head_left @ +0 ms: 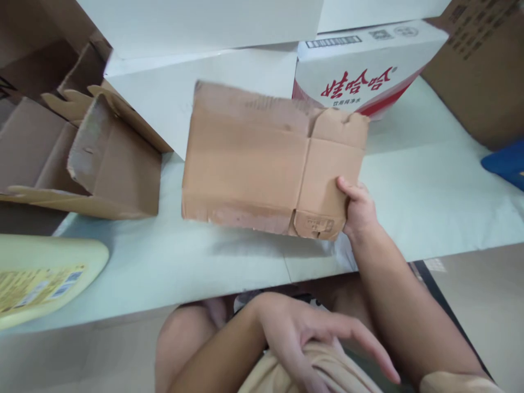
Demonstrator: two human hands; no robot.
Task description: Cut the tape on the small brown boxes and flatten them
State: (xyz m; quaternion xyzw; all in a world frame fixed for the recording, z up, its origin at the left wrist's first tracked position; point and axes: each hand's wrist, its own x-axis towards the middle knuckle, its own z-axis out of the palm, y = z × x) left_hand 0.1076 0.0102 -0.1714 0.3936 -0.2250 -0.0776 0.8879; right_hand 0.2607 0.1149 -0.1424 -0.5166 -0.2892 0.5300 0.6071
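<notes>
Pale green surface (pixel 164 278) spans the middle of the frame, with boxes along its far side. White boxes (pixel 204 19) at the top and a red-lettered carton (pixel 360 82) at upper right stand back from the near edge, which leaves working space at the centre. An open cardboard box (pixel 131 174) occupies the left side; a pale yellow bottle (pixel 49 278) at lower left is cut off by the frame.

A creased cardboard piece (pixel 245 164) is at the centre, tilted; the shadow below it suggests that it is raised off the surface. The right hand (pixel 360 210) clamps its right end, thumb on the visible face, remaining fingers hidden behind. This end grip appears to support the piece single-handed and keeps the larger panel unobstructed.

The hands are apart. The left hand (pixel 289 325) is at lower centre, fingers spread, clear of the cardboard, over cream fabric (pixel 344 371). Whether it touches the fabric cannot be determined.
</notes>
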